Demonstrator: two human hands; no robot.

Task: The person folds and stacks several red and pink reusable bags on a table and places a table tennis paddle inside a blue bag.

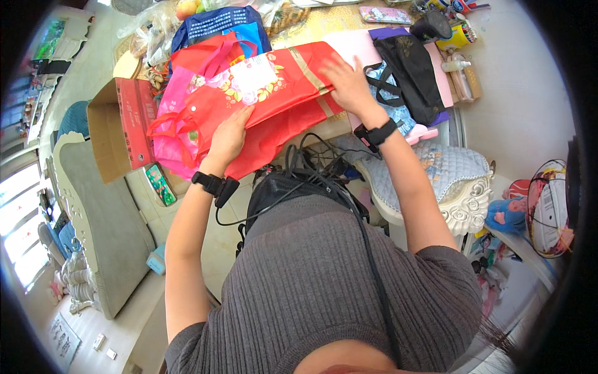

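A red shopping bag point(266, 89) with printed flowers and a gold band lies flat over other bags, part of it hanging over the table's near edge. My left hand point(231, 135) rests on its near left part, fingers on the red surface. My right hand point(346, 84) lies at its right end, fingers spread and slightly blurred. Red handles point(175, 133) stick out at the left, over a pink bag point(170, 96). Behind are a red bag with pink handles point(205, 53) and a dark blue bag point(212, 23). A folded black bag point(411, 75) lies to the right.
An open red cardboard box point(135, 124) stands at the left beside a chair back point(103, 224). Plastic bags of goods point(154, 32) and a pencil case point(384, 15) lie farther back. Cables point(303, 163) hang before my body. A cushioned seat point(420, 173) is at the right.
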